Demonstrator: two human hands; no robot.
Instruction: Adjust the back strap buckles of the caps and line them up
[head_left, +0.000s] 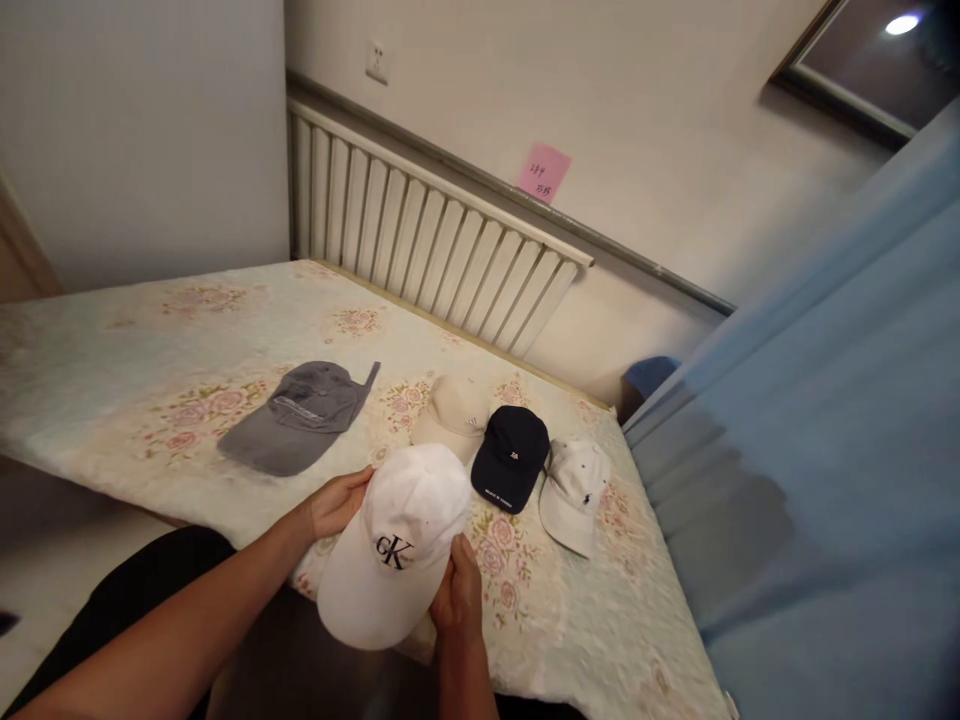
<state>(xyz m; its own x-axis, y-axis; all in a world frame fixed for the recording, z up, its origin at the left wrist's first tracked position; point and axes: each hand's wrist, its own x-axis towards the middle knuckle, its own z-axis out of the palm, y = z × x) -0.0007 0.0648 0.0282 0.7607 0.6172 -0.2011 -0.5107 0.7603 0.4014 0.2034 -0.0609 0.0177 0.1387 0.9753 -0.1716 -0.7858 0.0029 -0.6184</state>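
Note:
A white baseball cap (420,500) with black "CK" lettering is held up off the bed, its brim toward me. My left hand (341,502) grips its left side, the fingers partly hidden behind the cap. On the opposite side, my right hand (459,592) clasps the edge, thumb in front and fingers underneath. Beyond it lie a beige cap (454,408), a black cap (514,455) and an off-white cap (577,490) with a small dark logo, in a row. Farther left rests a grey cap (296,420), its back strap sticking up.
The caps lie on a bed (277,320) with a floral cover. A white radiator (435,235) runs along the wall behind, with a pink note (544,172) above it. Blue curtains (810,420) hang on the right. A framed picture (862,70) is at upper right.

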